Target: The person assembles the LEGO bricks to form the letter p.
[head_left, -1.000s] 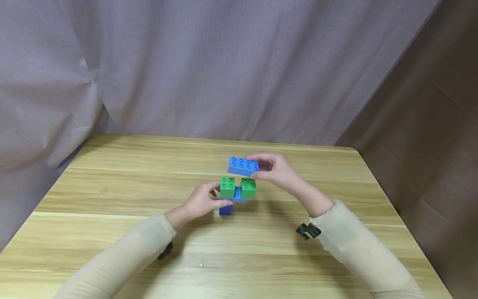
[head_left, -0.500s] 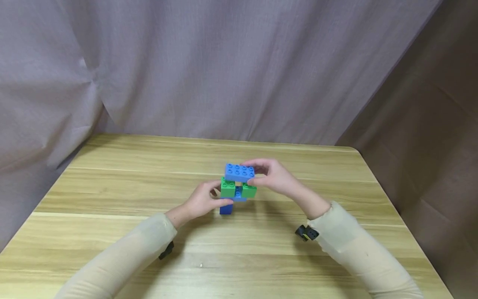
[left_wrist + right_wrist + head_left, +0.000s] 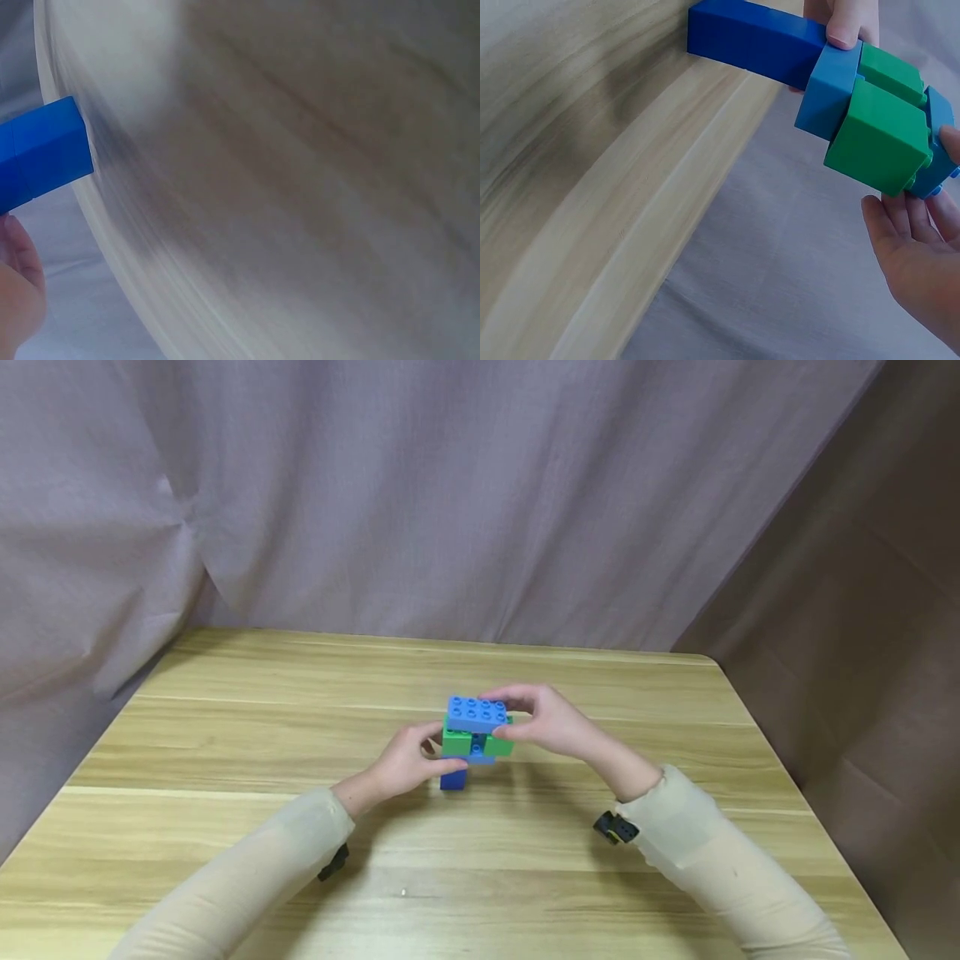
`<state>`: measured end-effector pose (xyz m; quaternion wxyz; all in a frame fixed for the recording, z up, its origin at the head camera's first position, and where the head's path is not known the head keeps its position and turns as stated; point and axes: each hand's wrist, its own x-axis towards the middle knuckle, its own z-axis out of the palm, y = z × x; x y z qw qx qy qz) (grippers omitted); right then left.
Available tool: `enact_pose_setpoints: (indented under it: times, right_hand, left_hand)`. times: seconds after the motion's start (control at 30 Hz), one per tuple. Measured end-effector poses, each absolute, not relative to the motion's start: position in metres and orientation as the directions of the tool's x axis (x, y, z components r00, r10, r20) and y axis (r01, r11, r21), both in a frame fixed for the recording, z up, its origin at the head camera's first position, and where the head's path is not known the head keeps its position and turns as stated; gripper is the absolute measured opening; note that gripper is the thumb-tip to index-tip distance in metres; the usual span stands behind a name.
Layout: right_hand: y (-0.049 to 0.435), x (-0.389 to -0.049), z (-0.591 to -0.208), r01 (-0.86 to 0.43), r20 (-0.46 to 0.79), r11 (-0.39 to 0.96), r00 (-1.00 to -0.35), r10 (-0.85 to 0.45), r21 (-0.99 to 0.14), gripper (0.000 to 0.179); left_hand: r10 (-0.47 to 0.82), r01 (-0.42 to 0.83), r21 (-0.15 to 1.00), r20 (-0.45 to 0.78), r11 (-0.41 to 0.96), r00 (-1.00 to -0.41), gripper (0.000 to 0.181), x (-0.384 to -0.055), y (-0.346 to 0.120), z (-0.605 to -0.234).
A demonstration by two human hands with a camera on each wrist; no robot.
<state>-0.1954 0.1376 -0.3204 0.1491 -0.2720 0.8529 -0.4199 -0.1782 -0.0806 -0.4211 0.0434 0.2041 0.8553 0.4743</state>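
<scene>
My left hand [image 3: 401, 762] grips a stack of toy building bricks at its light blue brick [image 3: 829, 91], thumb on the near side. Dark blue bricks [image 3: 754, 37] form the column beneath it. Two green bricks [image 3: 881, 139] sit side by side on the light blue one, with a gap between. Across their tops lies another light blue brick [image 3: 477, 714] with two rows of studs, pinched at its right end by my right hand [image 3: 551, 720]. In the right wrist view this top brick meets the green studs, some of which still show. The left wrist view catches only the dark blue column [image 3: 49, 146].
The stack stands over a wooden table [image 3: 300, 693] whose far edge meets a grey curtain [image 3: 450, 510]. A darker cloth [image 3: 847, 610] hangs along the right side. Each sleeve carries a black wrist camera, the right one [image 3: 617, 827] being plainer to see.
My right hand has brought the upper light blue brick down and slightly left, from above and behind the green bricks onto their tops. My left hand has kept its hold on the stack.
</scene>
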Motion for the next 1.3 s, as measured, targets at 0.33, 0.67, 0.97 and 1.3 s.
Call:
enact_pose_setpoints:
  times: [0.33,0.67,0.97,1.3]
  right_hand:
    - [0.137,-0.196,-0.318,-0.428,-0.01,0.524,-0.767,-0.642,-0.736,0.045]
    - [0.133,-0.194,-0.317,-0.464,0.01,0.513,-0.748,-0.663,-0.723,0.047]
    - [0.124,-0.193,-0.319,-0.55,0.109,0.522,-0.749,-0.654,-0.652,0.044]
    - [0.12,-0.192,-0.313,-0.566,0.089,0.569,-0.751,-0.654,-0.596,0.037]
  left_hand:
    - [0.391,0.328,0.829,0.145,0.453,-0.909,0.041,-0.181,-0.082,-0.424]
    - [0.401,0.35,0.831,0.17,0.432,-0.9,0.04,-0.181,-0.081,-0.423]
    - [0.411,0.357,0.827,0.171,0.435,-0.896,0.042,-0.181,-0.079,-0.423]
    - [0.414,0.363,0.821,0.173,0.441,-0.894,0.044,-0.181,-0.078,-0.421]
